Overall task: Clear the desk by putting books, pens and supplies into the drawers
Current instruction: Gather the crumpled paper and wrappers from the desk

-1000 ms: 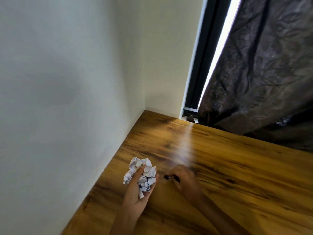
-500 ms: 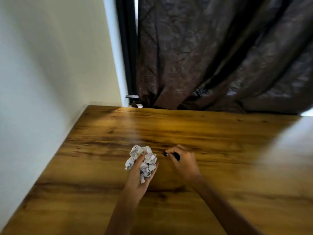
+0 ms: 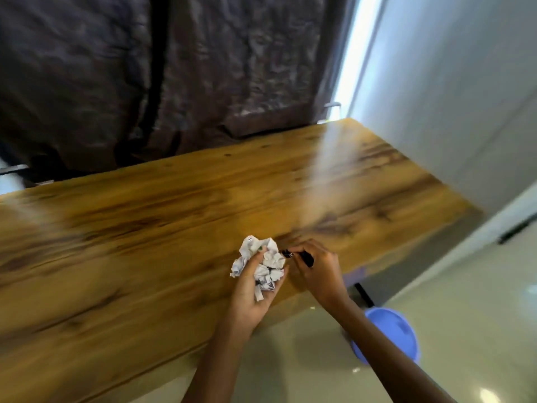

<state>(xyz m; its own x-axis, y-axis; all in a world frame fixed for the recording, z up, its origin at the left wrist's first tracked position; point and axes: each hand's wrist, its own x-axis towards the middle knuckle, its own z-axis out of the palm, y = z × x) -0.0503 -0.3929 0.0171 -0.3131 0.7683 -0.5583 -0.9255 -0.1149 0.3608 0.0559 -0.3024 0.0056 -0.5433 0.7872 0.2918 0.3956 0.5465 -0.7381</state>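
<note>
Cupped against the left hand sits crumpled paper, just beside the right hand pinching a black pen above the worktop.

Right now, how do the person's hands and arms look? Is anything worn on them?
Both forearms are bare as far as the frame shows: no sleeve, watch, bracelet or glove. The left hand has a dark-painted thumbnail. No ring is visible on the right hand, though the image is blurred.
</note>
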